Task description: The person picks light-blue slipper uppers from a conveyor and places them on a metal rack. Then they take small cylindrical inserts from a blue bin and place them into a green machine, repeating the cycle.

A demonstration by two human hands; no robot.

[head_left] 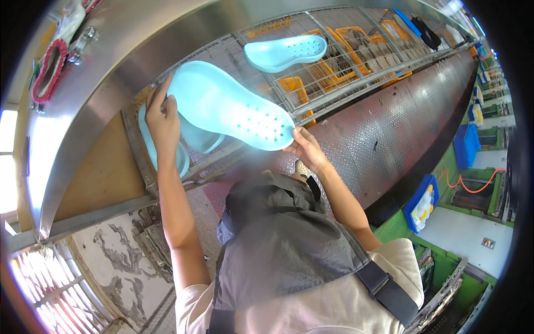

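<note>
Between my two hands is a large light-blue moulded piece, shaped like a shoe sole or insole, with small round holes toward its right end. My left hand is closed on its wide left end, and my right hand pinches the narrower, holed end. Under it, near my left hand, lie more light-blue pieces, partly hidden. Another light-blue holed piece rests on the wire rack, farther back and apart from my hands.
The metal wire rack runs away to the right, with yellow crates beneath it. A curved steel edge arches at the left, near red-handled scissors. Diamond-plate flooring, a blue tray and green machinery lie to the right.
</note>
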